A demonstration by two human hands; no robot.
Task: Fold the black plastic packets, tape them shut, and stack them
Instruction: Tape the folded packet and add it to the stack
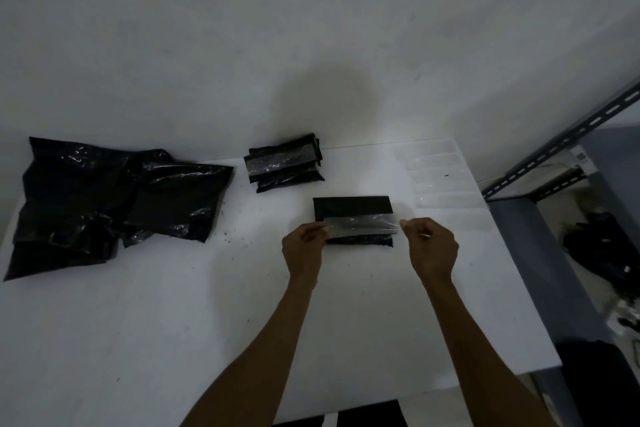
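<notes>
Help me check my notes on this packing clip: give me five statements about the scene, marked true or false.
1. The left hand and the right hand hold a clear tape strip stretched over the folded packet. True.
2. The stack of taped packets lies nearer the person than the hands. False: it lies beyond the folded packet, by the wall.
3. The pile of unfolded black packets sits on the left of the white table. True.
4. A tape dispenser stands at the table's far right. False: only what look like spare cut tape strips lie there.
5. The left hand is empty. False: it pinches one tape end.
</notes>
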